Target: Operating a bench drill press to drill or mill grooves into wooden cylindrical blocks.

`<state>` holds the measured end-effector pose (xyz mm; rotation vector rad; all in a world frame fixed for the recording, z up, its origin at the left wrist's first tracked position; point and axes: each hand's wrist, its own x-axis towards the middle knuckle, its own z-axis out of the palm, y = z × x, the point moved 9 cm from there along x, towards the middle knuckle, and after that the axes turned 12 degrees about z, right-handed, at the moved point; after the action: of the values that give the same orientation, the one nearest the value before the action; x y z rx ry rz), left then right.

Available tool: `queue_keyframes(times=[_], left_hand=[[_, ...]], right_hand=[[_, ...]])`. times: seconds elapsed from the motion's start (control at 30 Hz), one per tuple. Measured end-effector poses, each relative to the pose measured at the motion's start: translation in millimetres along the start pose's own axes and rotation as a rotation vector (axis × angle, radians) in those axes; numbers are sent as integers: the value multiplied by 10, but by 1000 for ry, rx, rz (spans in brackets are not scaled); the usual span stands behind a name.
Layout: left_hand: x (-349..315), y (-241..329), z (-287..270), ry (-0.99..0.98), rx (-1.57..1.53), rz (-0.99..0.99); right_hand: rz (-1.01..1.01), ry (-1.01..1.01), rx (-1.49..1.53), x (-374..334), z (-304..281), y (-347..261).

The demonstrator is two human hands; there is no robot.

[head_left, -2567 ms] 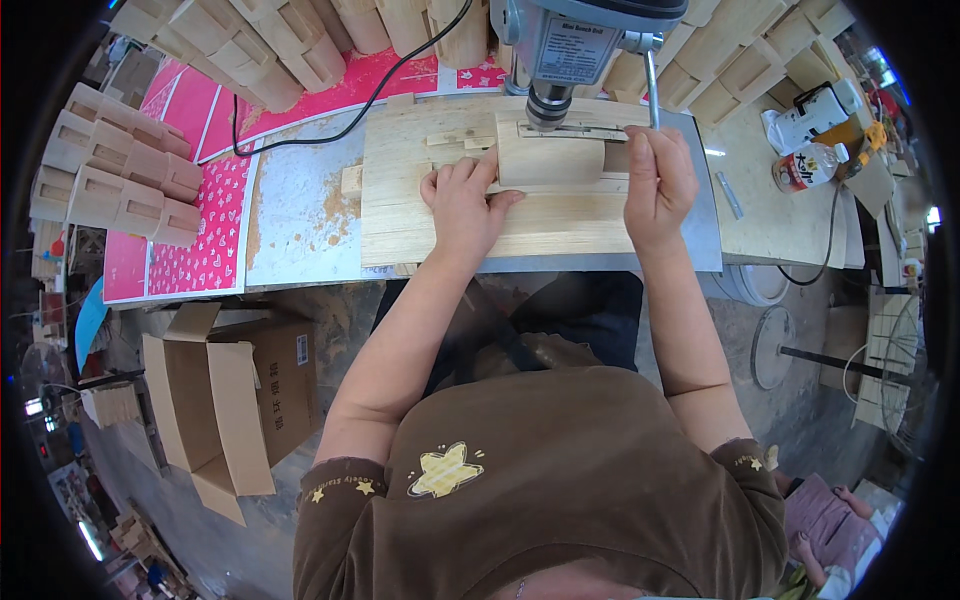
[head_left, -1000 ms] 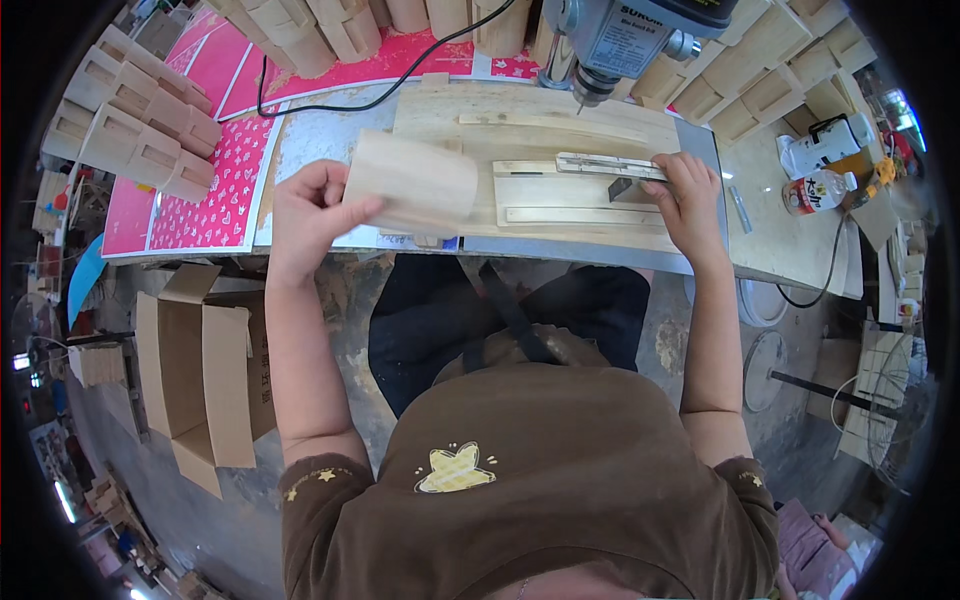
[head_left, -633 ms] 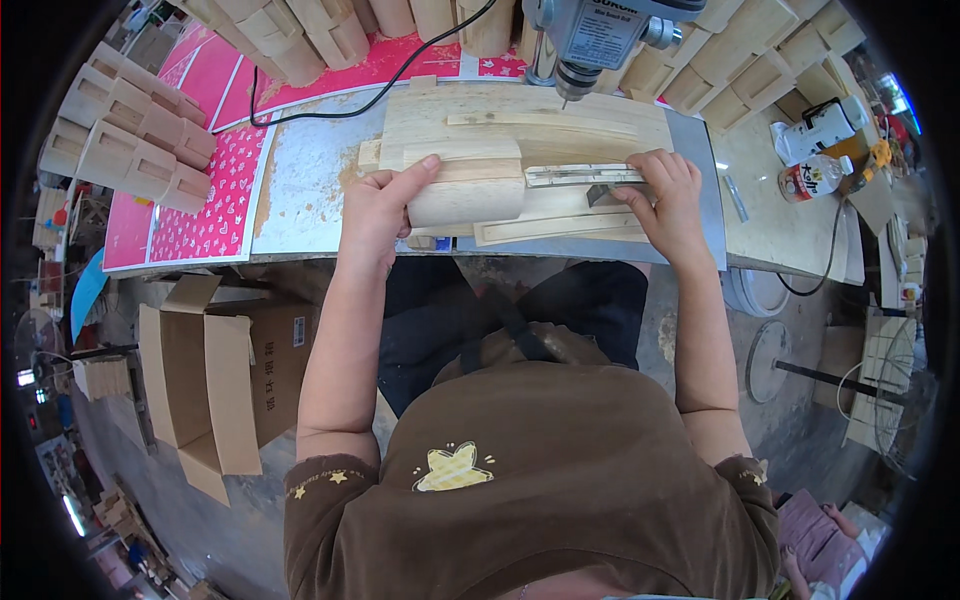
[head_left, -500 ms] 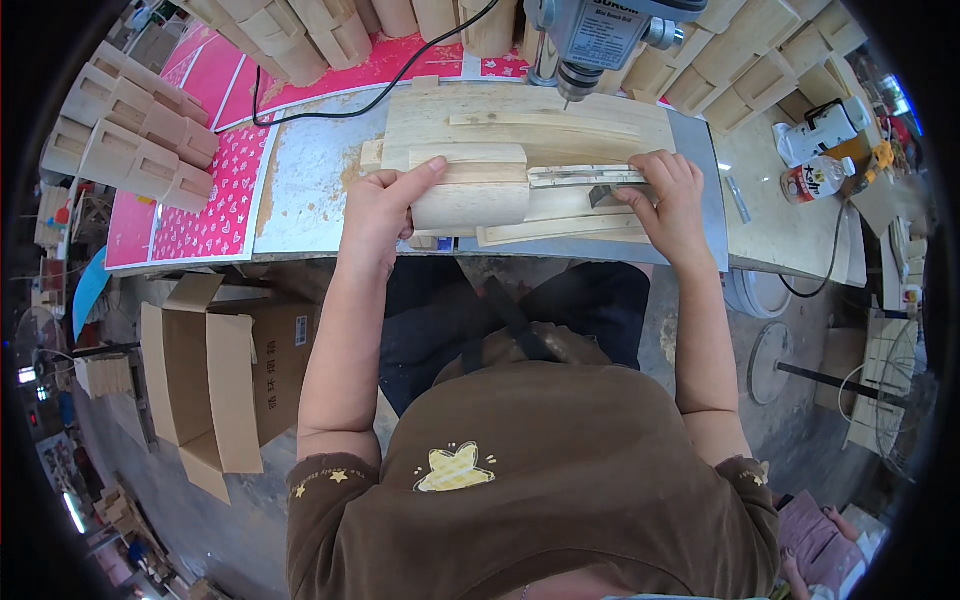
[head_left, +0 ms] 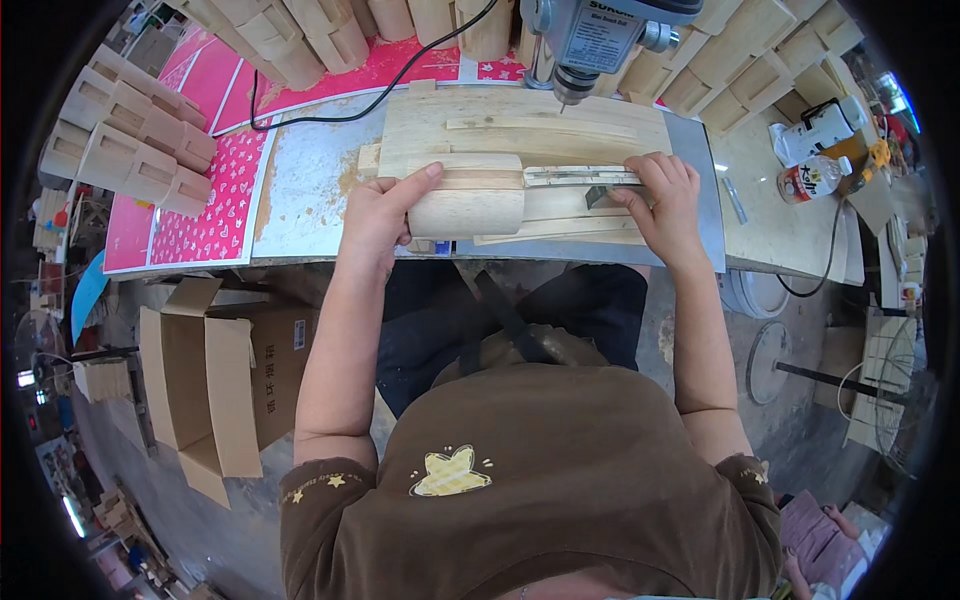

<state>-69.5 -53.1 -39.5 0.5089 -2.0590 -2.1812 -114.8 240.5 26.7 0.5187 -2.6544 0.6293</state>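
My left hand [head_left: 393, 213] is closed round a pale wooden cylinder [head_left: 468, 212], thumb on top along a lengthwise groove. My right hand [head_left: 664, 203] pinches a thin, flat bar [head_left: 570, 176] with a pale, marked surface. The bar's left end meets the cylinder's right end, level with the groove; whether it goes inside is hidden. A small dark metal piece [head_left: 597, 196] juts from the bar beside my right fingers. Under them lie a wooden board [head_left: 420, 125] and loose wooden strips [head_left: 545, 130].
A bench drill [head_left: 590, 45] stands just beyond the board, its bit pointing down. Grooved wooden cylinders [head_left: 140, 140] are stacked at left and along the back. To the right are a bottle [head_left: 812, 180] and a knife-like tool [head_left: 736, 200]. An opened carton [head_left: 230, 385] sits on the floor.
The cylinder has rolled slightly toward me, its groove now a little lower. Both hands keep their hold, and the bar stays against the cylinder's end.
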Motion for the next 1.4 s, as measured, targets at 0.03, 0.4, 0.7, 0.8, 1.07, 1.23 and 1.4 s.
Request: queue_keyframes(times=[0.03, 0.4, 0.7, 0.8, 1.07, 1.23, 1.4], left_hand=[[17, -41, 14, 0, 0, 0], [25, -120, 814, -235, 117, 132], [40, -42, 769, -229, 378, 485], [-77, 53, 848, -174, 641, 878], [234, -40, 674, -34, 871, 906], [286, -48, 663, -49, 900, 900], [266, -28, 677, -59, 918, 937]], right_hand=[[12, 13, -29, -7, 0, 7], [37, 28, -63, 60, 85, -66], [67, -54, -93, 146, 96, 152], [136, 6, -127, 222, 161, 200], [106, 76, -10, 368, 375, 71], [47, 59, 17, 346, 263, -35], [17, 414, 694, 575, -549, 151]])
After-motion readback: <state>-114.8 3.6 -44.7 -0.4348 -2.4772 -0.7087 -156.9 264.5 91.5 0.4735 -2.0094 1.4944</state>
